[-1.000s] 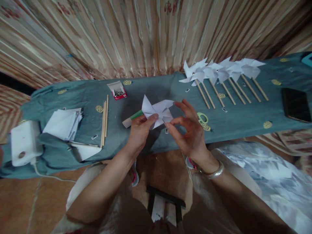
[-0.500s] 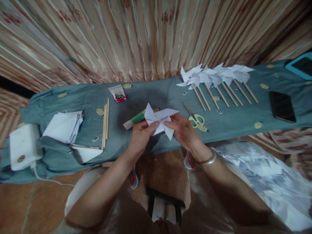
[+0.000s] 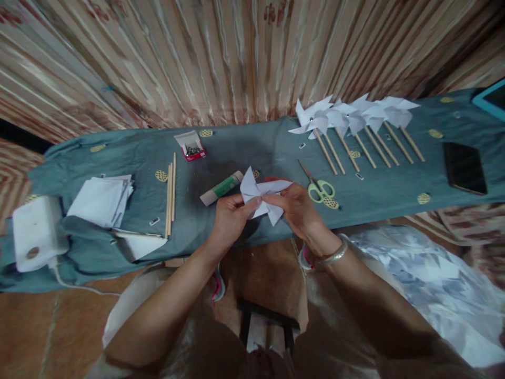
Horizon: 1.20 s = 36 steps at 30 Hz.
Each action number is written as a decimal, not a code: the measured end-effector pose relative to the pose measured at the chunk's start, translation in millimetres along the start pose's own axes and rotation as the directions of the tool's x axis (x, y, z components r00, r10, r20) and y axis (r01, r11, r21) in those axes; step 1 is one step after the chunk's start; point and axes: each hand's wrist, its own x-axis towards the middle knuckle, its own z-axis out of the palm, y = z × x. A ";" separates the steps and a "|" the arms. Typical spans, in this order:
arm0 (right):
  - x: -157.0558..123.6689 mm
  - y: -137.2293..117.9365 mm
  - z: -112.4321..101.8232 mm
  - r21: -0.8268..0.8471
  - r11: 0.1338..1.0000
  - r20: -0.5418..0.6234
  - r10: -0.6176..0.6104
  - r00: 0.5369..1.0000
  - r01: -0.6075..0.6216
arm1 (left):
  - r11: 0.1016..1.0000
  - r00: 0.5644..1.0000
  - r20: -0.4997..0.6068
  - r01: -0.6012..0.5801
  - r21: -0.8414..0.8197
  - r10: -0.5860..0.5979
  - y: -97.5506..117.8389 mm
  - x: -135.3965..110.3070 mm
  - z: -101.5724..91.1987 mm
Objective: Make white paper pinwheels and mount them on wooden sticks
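Both grips are clamped on one white paper pinwheel (image 3: 262, 189), the left grip (image 3: 231, 217) on its near left, the right grip (image 3: 300, 209) on its right, thumb tips meeting close to the middle. It is held over the near edge of the desk (image 3: 394, 192), its pointed blades folded and fanned out; the thumbs cover the centre, so I can't make that part out. A silver bracelet (image 3: 336, 254) circles the right wrist.

Just behind the left grip lies a green and white tube (image 3: 221, 188), and right of the other hand sit scissors (image 3: 314, 184) with pale green handles, blades apart. Farther left I see a red box (image 3: 194, 152) with its flap up and small metal bits inside, then thin wooden sticks (image 3: 169, 202) side by side, a loose stack of white paper (image 3: 97, 197), and at the end a white device (image 3: 37, 231) with a cord. Off to the right, stick-mounted pinwheels (image 3: 347, 113) overlap in a slanting row, well apart from a dark phone (image 3: 465, 167).

The desk is long and narrow, draped in grey-green cloth printed with yellow pineapples and rumpled at the left. Striped curtains (image 3: 221, 63) hang right behind it, a clear bag (image 3: 434, 284) full of white pieces bulges at the person's right, and brown tiles (image 3: 31, 331) cover the floor
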 end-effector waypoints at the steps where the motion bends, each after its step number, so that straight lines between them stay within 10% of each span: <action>1: -0.1 0.4 -0.3 -0.012 1.000 0.007 -0.004 1.000 0.004 | 1.000 1.000 -0.002 -0.002 0.010 0.002 -0.4 0.3 -0.5; 17: -0.7 -2.2 -1.1 0.047 0.998 0.042 0.048 0.998 -0.050 | 0.998 0.999 0.039 -0.020 0.059 0.018 6.9 6.4 -2.0; 25: 9.9 -17.6 -5.6 0.136 0.987 -0.053 -0.078 0.996 0.085 | 0.997 0.990 -0.127 -0.054 0.048 0.060 24.8 14.7 -9.6; 31: 20.4 -10.2 4.1 -0.033 0.989 -0.086 -0.149 0.985 0.147 | 0.984 0.959 -0.234 -0.174 -0.034 0.162 46.1 19.1 -34.3; 36: 34.9 -6.8 32.0 -0.333 0.880 0.141 -0.308 0.941 0.338 | 0.950 0.866 -0.427 -0.309 -0.046 0.261 64.2 26.2 -71.1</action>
